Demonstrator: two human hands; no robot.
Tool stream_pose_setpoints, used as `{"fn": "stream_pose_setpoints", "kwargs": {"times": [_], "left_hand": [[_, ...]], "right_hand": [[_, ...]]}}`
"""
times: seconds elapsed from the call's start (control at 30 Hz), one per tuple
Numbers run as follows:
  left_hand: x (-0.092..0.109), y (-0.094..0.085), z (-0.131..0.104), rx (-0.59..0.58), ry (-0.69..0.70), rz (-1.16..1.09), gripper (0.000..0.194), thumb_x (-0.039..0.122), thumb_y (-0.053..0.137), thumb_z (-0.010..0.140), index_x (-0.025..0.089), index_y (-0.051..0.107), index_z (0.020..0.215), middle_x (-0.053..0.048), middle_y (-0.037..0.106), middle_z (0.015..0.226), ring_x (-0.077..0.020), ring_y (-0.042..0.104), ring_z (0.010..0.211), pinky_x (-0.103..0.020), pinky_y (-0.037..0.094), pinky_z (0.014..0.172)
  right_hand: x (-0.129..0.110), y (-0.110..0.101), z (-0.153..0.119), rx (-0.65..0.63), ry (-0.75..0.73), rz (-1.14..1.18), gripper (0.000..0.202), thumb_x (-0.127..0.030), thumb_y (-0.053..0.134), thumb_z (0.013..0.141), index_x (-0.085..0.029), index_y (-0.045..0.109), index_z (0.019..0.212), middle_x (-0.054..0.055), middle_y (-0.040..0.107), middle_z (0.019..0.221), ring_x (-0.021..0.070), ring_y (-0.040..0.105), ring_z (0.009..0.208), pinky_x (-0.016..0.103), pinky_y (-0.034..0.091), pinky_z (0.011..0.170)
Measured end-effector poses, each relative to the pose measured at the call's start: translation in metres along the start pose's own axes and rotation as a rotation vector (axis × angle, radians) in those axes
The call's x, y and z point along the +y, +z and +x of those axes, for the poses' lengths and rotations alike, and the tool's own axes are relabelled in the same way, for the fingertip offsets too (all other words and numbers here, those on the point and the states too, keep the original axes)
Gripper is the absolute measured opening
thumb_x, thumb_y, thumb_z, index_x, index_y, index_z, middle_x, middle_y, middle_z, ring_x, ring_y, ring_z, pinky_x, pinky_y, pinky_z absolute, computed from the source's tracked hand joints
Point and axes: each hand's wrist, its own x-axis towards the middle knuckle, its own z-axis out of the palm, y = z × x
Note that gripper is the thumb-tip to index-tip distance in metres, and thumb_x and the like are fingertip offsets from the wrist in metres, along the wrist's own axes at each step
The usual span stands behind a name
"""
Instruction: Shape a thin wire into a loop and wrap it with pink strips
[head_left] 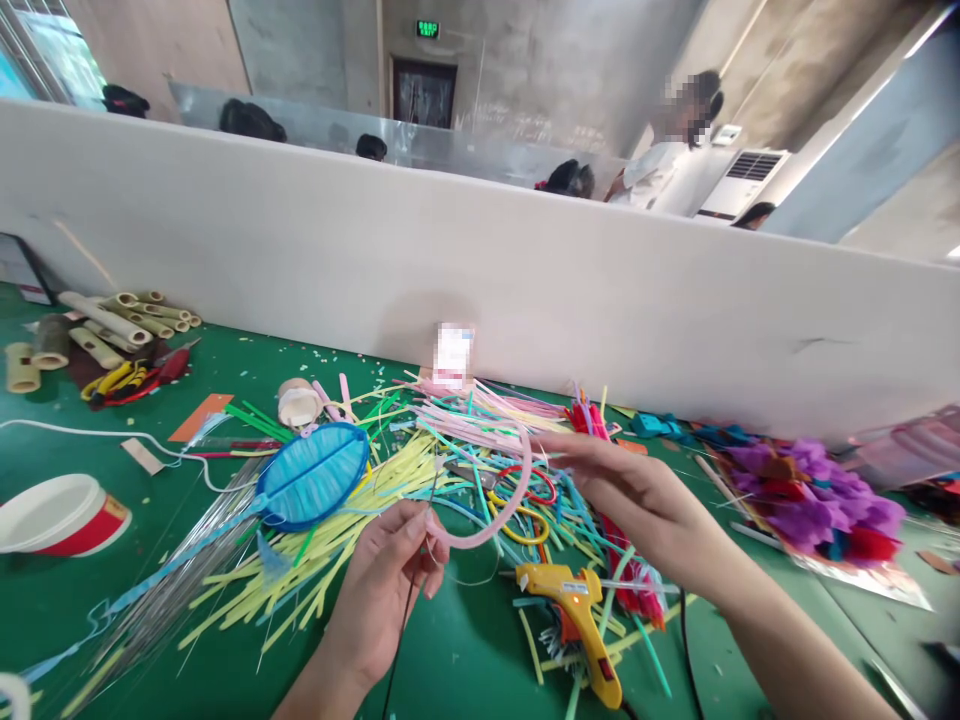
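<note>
- Left hand (394,565) is pinching the lower end of a smooth, matte pink strip (523,482) between thumb and curled fingers; a thin dark wire (401,640) is running down beside the grip.
- Right hand (645,505) is reaching in, fingers long and loosely extended, tips meeting the strip's upper side; I can't tell if they're gripping.
- The strip is bowing in an open curve between the hands, over the green table (465,665).
- Under it, a red loop handle (553,488) and a yellow loop handle (546,520) are lying among thin strips.
- Nearer the right forearm, a hard-plastic yellow glue gun (574,600) is lying on its side.
- Left of the hands, flat yellow strips (300,570) are fanning out; a streaky blue oval (315,475) is lying across them.
- Farther out: hollow bamboo tubes (112,330) are heaping up left, crumpled purple material (832,495) right.
</note>
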Motion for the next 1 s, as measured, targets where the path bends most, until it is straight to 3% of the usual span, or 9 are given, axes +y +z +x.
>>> {"fn": "stream_pose_setpoints", "kwargs": {"times": [0.07,0.13,0.27,0.4,0.47,0.57,0.67,0.83,1.0], "left_hand": [[0.001,0.001,-0.001,0.011,0.011,0.024,0.025,0.034,0.079,0.079,0.015,0.066,0.071,0.000,0.059,0.067,-0.0074,0.050,0.055,-0.016,0.041,0.047],[0.002,0.002,0.000,0.020,0.021,0.040,0.026,0.035,0.079,0.078,0.015,0.065,0.070,0.000,0.059,0.067,-0.0075,0.050,0.055,-0.016,0.040,0.048],[0.000,0.003,0.001,0.029,-0.009,0.047,0.027,0.037,0.078,0.079,0.015,0.065,0.071,0.000,0.058,0.065,-0.0071,0.049,0.055,-0.016,0.039,0.049],[-0.003,0.003,0.001,0.051,-0.031,0.049,0.029,0.040,0.077,0.080,0.015,0.064,0.072,0.001,0.058,0.065,-0.0066,0.049,0.053,-0.016,0.037,0.048],[-0.003,0.003,0.001,0.053,-0.029,0.067,0.030,0.040,0.078,0.079,0.015,0.063,0.072,0.001,0.057,0.065,-0.0066,0.049,0.053,-0.016,0.037,0.048],[-0.002,0.002,0.001,0.046,-0.032,0.069,0.030,0.040,0.078,0.078,0.015,0.063,0.072,0.001,0.057,0.065,-0.0067,0.048,0.053,-0.017,0.038,0.048],[-0.002,0.003,0.000,0.039,-0.060,-0.010,0.027,0.037,0.079,0.079,0.015,0.062,0.073,0.001,0.055,0.067,-0.0071,0.049,0.057,-0.016,0.036,0.047],[-0.004,0.009,-0.005,-0.067,-0.083,-0.144,0.029,0.035,0.075,0.082,0.016,0.058,0.068,0.003,0.046,0.062,-0.0067,0.042,0.054,-0.015,0.030,0.043],[-0.011,0.012,-0.009,-0.128,-0.101,-0.197,0.029,0.032,0.076,0.082,0.016,0.057,0.066,0.004,0.045,0.063,-0.0052,0.036,0.050,-0.016,0.028,0.043]], "right_hand": [[-0.010,0.003,0.002,0.181,-0.034,-0.051,0.038,-0.021,0.045,0.098,-0.030,0.053,0.134,0.006,0.058,0.137,0.0227,0.054,0.128,0.043,0.048,0.104],[-0.011,0.009,0.002,0.250,-0.080,-0.180,0.038,-0.022,0.051,0.095,-0.029,0.053,0.133,0.009,0.050,0.142,0.0259,0.045,0.134,0.050,0.040,0.109],[-0.010,0.023,0.000,-0.028,-0.137,-0.274,0.029,-0.027,0.061,0.091,-0.036,0.066,0.118,0.003,0.041,0.150,0.0316,0.029,0.143,0.060,0.031,0.111],[-0.018,0.033,-0.002,-0.192,-0.135,-0.242,0.030,-0.037,0.073,0.082,-0.037,0.070,0.112,0.001,0.052,0.143,0.0360,0.026,0.144,0.068,0.023,0.111],[-0.022,0.036,-0.002,-0.224,-0.125,-0.165,0.038,-0.042,0.077,0.079,-0.034,0.068,0.115,0.003,0.063,0.128,0.0339,0.037,0.138,0.065,0.024,0.112],[-0.021,0.038,-0.001,-0.233,-0.094,0.103,0.023,-0.039,0.071,0.087,-0.027,0.071,0.107,0.002,0.073,0.099,0.0214,0.063,0.102,0.044,0.048,0.095],[-0.013,0.042,-0.003,-0.196,-0.078,0.305,0.015,-0.032,0.063,0.094,-0.023,0.074,0.092,0.001,0.072,0.079,0.0140,0.063,0.075,0.030,0.051,0.071],[-0.007,0.048,-0.010,-0.229,-0.075,0.309,0.022,-0.034,0.060,0.095,-0.021,0.076,0.093,0.004,0.070,0.081,0.0147,0.061,0.075,0.030,0.050,0.067],[0.001,0.047,-0.009,-0.216,-0.076,0.212,0.023,-0.034,0.059,0.095,-0.020,0.077,0.089,0.004,0.070,0.079,0.0160,0.059,0.077,0.033,0.049,0.073]]}}
